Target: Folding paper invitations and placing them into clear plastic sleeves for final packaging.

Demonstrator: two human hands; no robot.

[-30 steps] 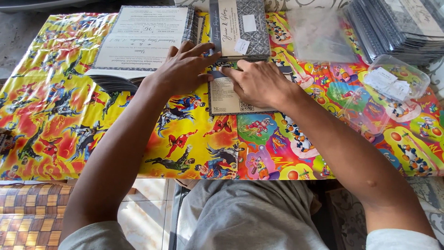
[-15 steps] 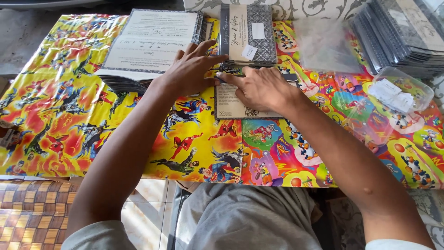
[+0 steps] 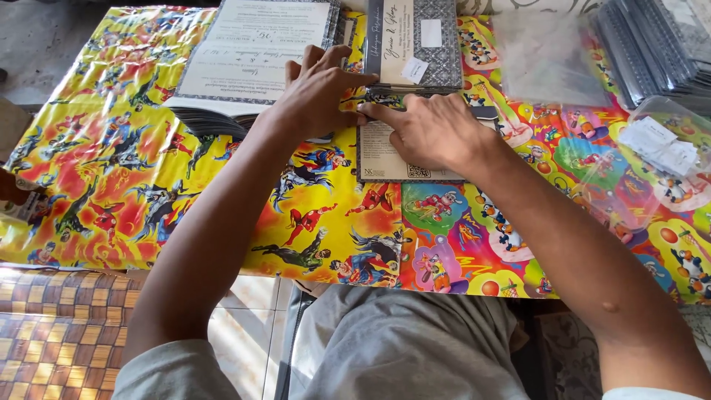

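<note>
While both hands (image 3: 318, 92) (image 3: 429, 133) press it, the card (image 3: 385, 155) lies beneath their grip.

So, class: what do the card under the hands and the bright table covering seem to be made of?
Card: likely matte paper stock, cream face with grey patterned border; lies flat and stiff. Table covering: probably glossy printed wrapping paper or plastic film, judging by its sheen and creases.

Open patterned desk (image 3: 111, 192) left and near edge, card stacks (image 3: 255, 52) and dark stack (image 3: 415, 44) blocking the far side, clear plastic sleeves (image 3: 652, 159) crowding the right, narrow gap between the stacks.
</note>
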